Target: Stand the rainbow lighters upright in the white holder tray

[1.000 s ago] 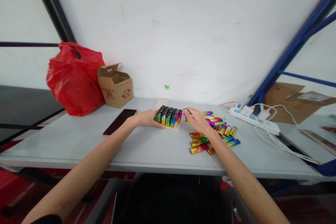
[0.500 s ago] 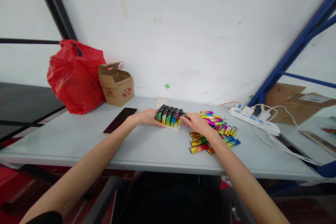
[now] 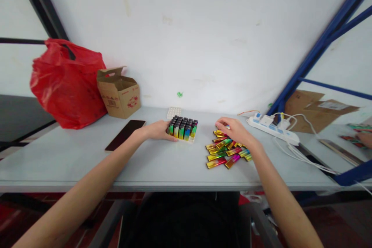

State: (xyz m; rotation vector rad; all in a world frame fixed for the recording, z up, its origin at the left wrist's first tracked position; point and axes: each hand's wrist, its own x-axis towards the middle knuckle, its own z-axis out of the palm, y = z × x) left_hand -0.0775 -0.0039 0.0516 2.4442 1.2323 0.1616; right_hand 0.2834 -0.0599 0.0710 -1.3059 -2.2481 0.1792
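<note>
Several lighters (image 3: 181, 131) with black tops and shiny rainbow bodies stand upright in rows in a white holder (image 3: 192, 139). My left hand (image 3: 161, 131) grips the left side of this block, its thumb along the near edge. To the right lies a loose pile of shiny lighters (image 3: 216, 156), mostly gold with green, red and purple. Over the far side of that pile is my right hand (image 3: 232, 128), its fingers curled down among the lighters. What lies between those fingertips is hidden.
A dark phone (image 3: 125, 135) lies left; behind are a cardboard box (image 3: 123, 97) and red plastic bag (image 3: 68, 85). Another white holder (image 3: 173, 112) rests near the wall. A power strip (image 3: 273, 130) with cables stands right, before a blue frame (image 3: 308, 62). Another person's hand (image 3: 365, 138) shows far right.
My right hand has moved from the block's right side to the loose pile. My left hand stays at the block. The view has shifted slightly, and some pile lighters lie differently.
</note>
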